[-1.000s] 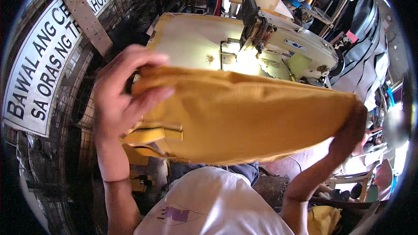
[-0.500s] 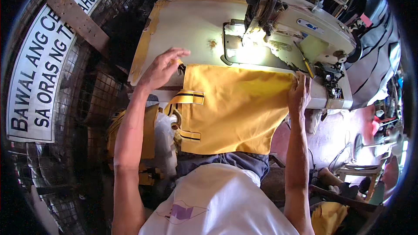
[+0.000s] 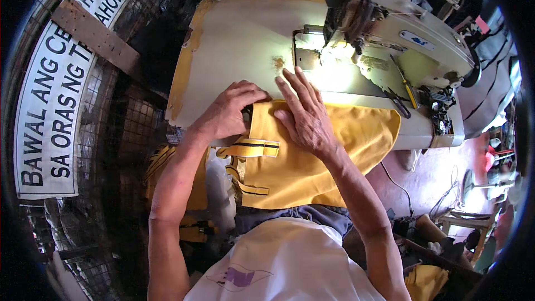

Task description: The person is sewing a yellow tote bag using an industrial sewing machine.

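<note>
A yellow fabric panel (image 3: 345, 161) with black-striped straps (image 3: 256, 147) and metal hardware lies over the front edge of the sewing table (image 3: 217, 39) and my lap. My left hand (image 3: 228, 108) is curled at the panel's upper left corner; what lies under its fingers is hidden. My right hand (image 3: 304, 111) is spread on the top of the panel, fingers apart, tips reaching past the upper edge toward the lit needle area. The sewing machine (image 3: 418, 47) stands behind the panel, with a yellow-handled tool (image 3: 411, 92) and black scissors (image 3: 398, 106) to its right.
A wire-mesh wall with a white sign (image 3: 42, 134) and a wooden board (image 3: 97, 42) runs along the left. More yellow pieces hang at left (image 3: 173, 181) and lie at lower right (image 3: 426, 281). Cables cross the pink floor beside a wooden stool (image 3: 462, 220); grey bags (image 3: 493, 95) stand at right.
The raised panel has been lowered onto the table edge and lap. My right hand has left the right corner and moved left onto the panel's top beside my left hand, which has curled.
</note>
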Available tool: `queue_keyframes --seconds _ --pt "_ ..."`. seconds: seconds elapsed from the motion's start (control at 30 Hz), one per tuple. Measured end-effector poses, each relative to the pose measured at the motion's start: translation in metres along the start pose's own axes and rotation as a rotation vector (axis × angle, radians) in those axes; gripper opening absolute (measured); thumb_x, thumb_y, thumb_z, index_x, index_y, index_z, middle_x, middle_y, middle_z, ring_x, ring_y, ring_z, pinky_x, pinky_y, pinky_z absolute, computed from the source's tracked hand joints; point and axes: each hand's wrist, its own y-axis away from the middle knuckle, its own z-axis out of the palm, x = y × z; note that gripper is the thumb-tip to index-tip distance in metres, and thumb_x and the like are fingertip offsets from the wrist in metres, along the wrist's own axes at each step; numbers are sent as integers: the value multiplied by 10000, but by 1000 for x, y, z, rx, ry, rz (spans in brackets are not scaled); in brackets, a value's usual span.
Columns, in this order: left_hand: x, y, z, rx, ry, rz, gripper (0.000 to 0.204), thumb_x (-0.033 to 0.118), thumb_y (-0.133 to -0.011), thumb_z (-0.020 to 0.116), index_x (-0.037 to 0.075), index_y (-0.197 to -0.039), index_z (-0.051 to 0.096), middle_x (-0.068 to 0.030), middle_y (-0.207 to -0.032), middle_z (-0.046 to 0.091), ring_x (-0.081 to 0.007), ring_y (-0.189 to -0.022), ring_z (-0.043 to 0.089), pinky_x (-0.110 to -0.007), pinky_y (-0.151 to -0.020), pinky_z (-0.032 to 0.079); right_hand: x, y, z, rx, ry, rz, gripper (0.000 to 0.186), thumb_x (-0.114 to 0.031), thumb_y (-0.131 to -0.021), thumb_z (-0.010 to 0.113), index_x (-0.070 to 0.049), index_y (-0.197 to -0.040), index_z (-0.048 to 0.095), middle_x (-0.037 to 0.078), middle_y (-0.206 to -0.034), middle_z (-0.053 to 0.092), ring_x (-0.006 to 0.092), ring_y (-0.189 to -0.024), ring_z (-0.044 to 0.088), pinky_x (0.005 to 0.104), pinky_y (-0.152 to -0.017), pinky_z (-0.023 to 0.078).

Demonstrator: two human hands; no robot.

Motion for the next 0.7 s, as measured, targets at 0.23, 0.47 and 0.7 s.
queue_keyframes --seconds 0.23,0.47,0.7 --pt "-2 -18 11 206 169 -85 299 -39 -753 672 27 -1040 623 -121 -966 643 -302 -905 648 -355 -813 527 -3 5 -6 -26 -43 -41 649 -470 -896 609 -89 -1404 478 128 -1475 433 339 -1418 333 501 -1149 251" --pt "-27 -22 22 165 26 -236 303 -114 -743 624 34 -1007 615 -111 -893 638 -251 -805 645 -348 -759 525 -2 5 -3 -138 -8 -130 598 -406 -852 672 -66 -1330 556 90 -1468 459 285 -1407 375 505 -1150 266" --pt "-29 -23 -30 -252 165 -277 390 -37 -739 657 67 -1113 618 -93 -955 628 -273 -939 620 -406 -822 509 -4 -7 -1 -336 -8 -22 677 -453 -869 632 -83 -1417 491 75 -1476 450 310 -1387 398 535 -1150 253"
